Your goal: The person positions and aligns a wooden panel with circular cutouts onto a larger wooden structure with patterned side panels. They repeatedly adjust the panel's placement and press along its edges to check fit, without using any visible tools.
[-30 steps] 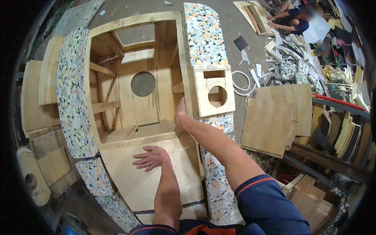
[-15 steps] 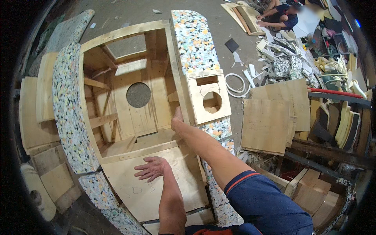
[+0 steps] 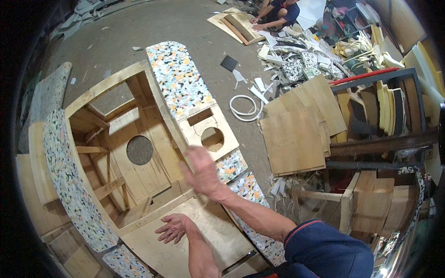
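My left hand [image 3: 172,228] lies flat, fingers spread, on a plywood panel [image 3: 218,231] at the near end of an open wooden frame [image 3: 106,88]. My right hand [image 3: 200,171] is lifted in the air, blurred, fingers apart, above the frame's right rail and holding nothing. Just beyond it a plywood box face [image 3: 221,124] with a round hole sits on the right side, against a strip of speckled foam [image 3: 178,78]. Inside the frame a back board [image 3: 153,164] has a round hole too. Speckled foam [image 3: 69,185] also covers the frame's left side.
A stack of plywood sheets [image 3: 296,134] lies to the right, with a white hose coil [image 3: 245,109] and foam scraps [image 3: 296,60] beyond. A dark metal rack [image 3: 384,143] holds boards at far right. Another person [image 3: 273,11] crouches over a wooden piece on the concrete floor at the top.
My right hand has lifted off the frame's right rail and now hangs blurred in the air. My left hand stays flat on the plywood panel. The view has shifted.
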A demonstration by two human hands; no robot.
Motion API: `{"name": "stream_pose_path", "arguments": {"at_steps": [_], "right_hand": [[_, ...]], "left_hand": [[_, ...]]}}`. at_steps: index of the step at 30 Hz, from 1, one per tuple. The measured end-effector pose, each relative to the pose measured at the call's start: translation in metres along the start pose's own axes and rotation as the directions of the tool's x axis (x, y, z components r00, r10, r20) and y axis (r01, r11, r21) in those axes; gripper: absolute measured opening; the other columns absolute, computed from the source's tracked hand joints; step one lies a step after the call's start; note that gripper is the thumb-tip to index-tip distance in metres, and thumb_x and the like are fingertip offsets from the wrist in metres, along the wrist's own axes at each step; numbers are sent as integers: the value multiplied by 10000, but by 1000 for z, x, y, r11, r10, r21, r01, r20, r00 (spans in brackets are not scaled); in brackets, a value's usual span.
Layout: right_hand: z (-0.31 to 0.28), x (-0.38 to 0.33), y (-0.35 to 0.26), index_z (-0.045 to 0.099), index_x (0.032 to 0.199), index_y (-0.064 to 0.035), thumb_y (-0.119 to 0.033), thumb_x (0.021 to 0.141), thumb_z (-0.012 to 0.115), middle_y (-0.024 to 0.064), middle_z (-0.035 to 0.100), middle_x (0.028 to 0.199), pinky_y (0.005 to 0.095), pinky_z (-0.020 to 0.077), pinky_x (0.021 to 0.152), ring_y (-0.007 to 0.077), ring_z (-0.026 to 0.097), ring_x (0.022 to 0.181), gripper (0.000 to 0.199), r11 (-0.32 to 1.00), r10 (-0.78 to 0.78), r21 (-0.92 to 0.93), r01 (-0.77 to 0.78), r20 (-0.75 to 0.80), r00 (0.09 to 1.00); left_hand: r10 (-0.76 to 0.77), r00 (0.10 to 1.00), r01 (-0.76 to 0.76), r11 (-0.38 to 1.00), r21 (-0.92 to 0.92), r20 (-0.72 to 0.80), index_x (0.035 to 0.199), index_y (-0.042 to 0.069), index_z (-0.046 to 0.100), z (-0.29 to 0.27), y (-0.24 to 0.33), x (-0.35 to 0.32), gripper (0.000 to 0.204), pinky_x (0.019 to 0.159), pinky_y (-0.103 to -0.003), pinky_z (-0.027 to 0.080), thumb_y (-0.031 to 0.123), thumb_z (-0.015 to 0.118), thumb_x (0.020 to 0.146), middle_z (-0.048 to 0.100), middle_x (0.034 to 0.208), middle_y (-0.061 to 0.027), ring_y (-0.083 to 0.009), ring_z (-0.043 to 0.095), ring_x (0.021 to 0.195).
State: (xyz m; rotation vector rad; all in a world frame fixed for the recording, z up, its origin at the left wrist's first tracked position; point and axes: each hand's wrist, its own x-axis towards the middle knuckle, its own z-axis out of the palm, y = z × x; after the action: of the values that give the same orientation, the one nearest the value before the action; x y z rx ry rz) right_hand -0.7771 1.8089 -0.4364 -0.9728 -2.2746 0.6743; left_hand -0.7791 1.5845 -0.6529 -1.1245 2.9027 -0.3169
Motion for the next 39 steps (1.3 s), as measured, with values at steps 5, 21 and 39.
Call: {"name": "stream_pose_path", "arguments": {"at_steps": [5,21,39], "right_hand": [[-77,27,50,723,1145,57,-50,914,729,249,745,1179,504,561,1000,434,716,1095,255,933,361,13,-361,-81,929],[-46,93,79,765,1006,81,-172,906,653,308,742,920,482,581,788,384,747,845,294,890,452,-279,-361,641,620],[-18,85,106,760,1058,70,-70,878,633,322,756,1052,515,592,846,460,758,1005,261,845,533,-428,-319,643,549]], "left_hand": [[0,998,-2,999,-38,-63,1738,212,267,14,-5,1,744,1203,-761,269,588,362,1103,203,1804,-205,-493,270,1615],[3,1000,-3,997,-79,-2,1730,133,253,-23,6,-6,762,1206,-786,256,503,455,1094,158,1798,-247,-532,229,1616],[-10,997,7,1000,-29,-80,1718,156,289,-11,3,0,748,1182,-786,290,554,427,1099,184,1795,-229,-519,265,1606]]}}
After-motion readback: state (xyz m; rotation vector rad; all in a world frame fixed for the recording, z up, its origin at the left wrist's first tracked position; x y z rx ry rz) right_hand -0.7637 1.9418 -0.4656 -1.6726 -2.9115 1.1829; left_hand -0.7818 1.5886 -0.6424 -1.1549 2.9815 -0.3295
